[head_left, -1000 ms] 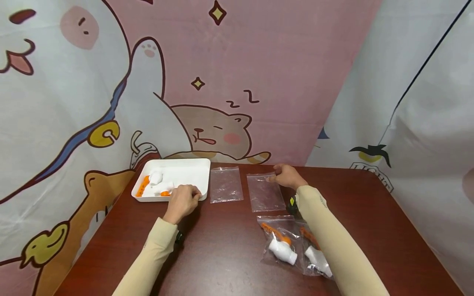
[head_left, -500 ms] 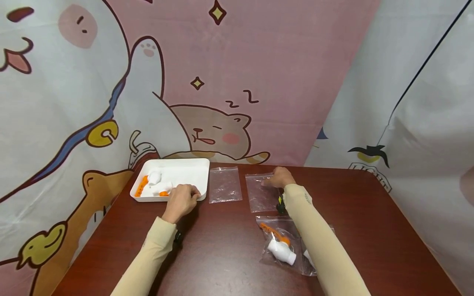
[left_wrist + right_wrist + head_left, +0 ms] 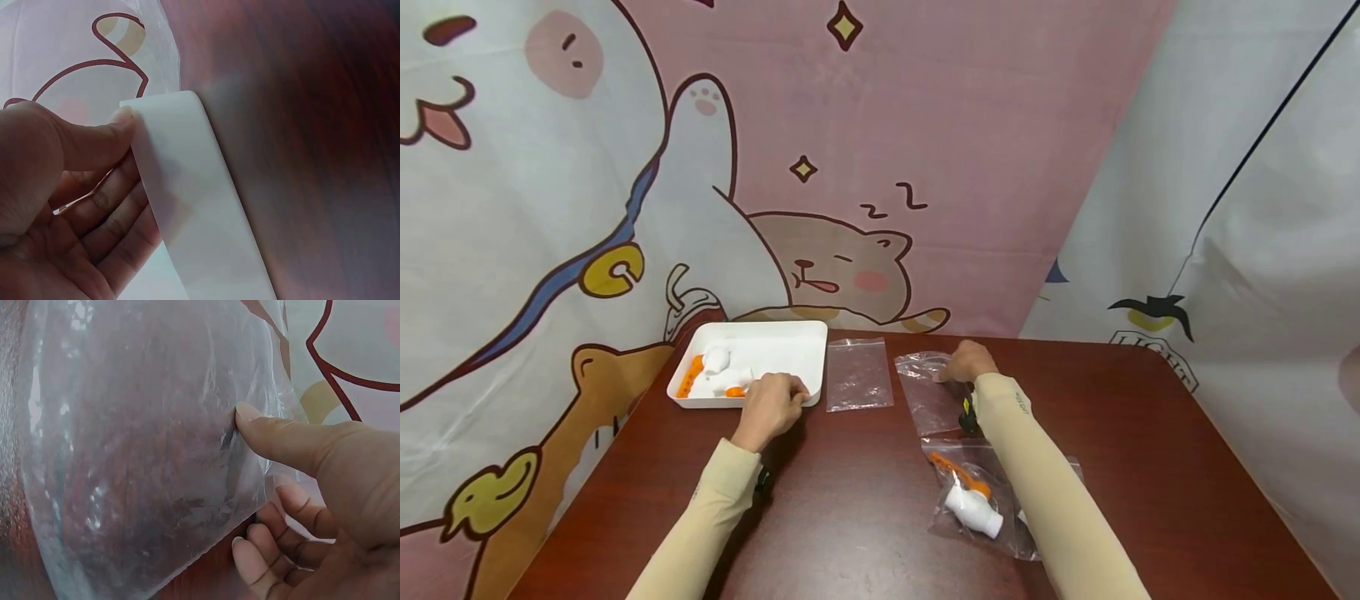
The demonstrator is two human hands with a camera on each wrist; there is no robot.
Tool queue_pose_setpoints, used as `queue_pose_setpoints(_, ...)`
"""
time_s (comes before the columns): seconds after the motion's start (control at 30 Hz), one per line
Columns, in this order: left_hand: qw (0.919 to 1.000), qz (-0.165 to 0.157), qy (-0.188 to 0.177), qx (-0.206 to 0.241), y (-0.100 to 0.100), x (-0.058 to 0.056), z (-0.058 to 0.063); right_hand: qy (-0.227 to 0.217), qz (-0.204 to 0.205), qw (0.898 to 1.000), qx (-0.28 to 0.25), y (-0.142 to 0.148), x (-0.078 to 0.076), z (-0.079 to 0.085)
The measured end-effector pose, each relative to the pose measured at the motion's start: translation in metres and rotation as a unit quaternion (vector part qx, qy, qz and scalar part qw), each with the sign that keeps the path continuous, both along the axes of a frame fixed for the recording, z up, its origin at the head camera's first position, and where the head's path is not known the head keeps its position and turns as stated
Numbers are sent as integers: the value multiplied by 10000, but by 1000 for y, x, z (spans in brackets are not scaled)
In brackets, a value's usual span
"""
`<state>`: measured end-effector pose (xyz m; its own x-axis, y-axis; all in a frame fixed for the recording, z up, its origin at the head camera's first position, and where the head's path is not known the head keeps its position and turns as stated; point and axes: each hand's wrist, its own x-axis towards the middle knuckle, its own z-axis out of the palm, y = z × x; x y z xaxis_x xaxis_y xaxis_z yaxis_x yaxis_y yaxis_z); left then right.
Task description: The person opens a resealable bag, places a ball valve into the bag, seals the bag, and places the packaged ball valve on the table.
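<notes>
My left hand (image 3: 770,408) pinches the near right rim of a white tray (image 3: 181,169); in the left wrist view the thumb lies at the rim and the other fingers are against the wall's inner side. Inside the tray are white bulb-shaped plastic pieces (image 3: 718,360) and a perforated orange strip (image 3: 690,377). Over on the right, my right hand (image 3: 967,362) pinches the upper edge of a clear zip bag (image 3: 125,456). Its thumb presses on the film, with the index finger behind it. Nothing shows inside this bag.
Another flat zip bag (image 3: 859,375) lies between the tray and the right hand. Nearer, a filled bag (image 3: 973,508) holds a white piece and an orange strip; a second filled bag is mostly hidden under the right sleeve (image 3: 1060,483). A printed cloth (image 3: 970,208) hangs behind the table.
My right hand has shifted a little left and down along the bag's top, and the bag's upper edge is now bunched and lifted. The left hand stays at the tray rim.
</notes>
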<state>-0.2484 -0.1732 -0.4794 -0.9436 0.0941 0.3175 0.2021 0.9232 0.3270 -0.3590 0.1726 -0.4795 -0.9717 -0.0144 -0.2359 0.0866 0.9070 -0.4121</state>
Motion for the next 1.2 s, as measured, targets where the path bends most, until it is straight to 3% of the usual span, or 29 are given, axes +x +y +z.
queue_pose_setpoints(0.13,10000,1,3,-21,0,-1,-1,179,122,9998,41,-1,-1,-1)
queue_pose_setpoints(0.53,10000,54,-50,-46,1,1,-4,184,271,9993,-176,0,2,0)
queue_pose_setpoints(0.7,10000,62,-53,-38,2,1,-3,301,425,9973,-515,2,5,6)
queue_pose_setpoints(0.83,10000,44,5,-67,2,0,-3,281,698,9948,-685,5,8,13)
queue_pose_setpoints(0.97,10000,43,44,-71,2,-1,-3,535,999,9905,-783,8,15,27)
queue_pose_setpoints(1.2,10000,71,47,-32,0,1,-2,787,929,9825,-1410,20,27,45)
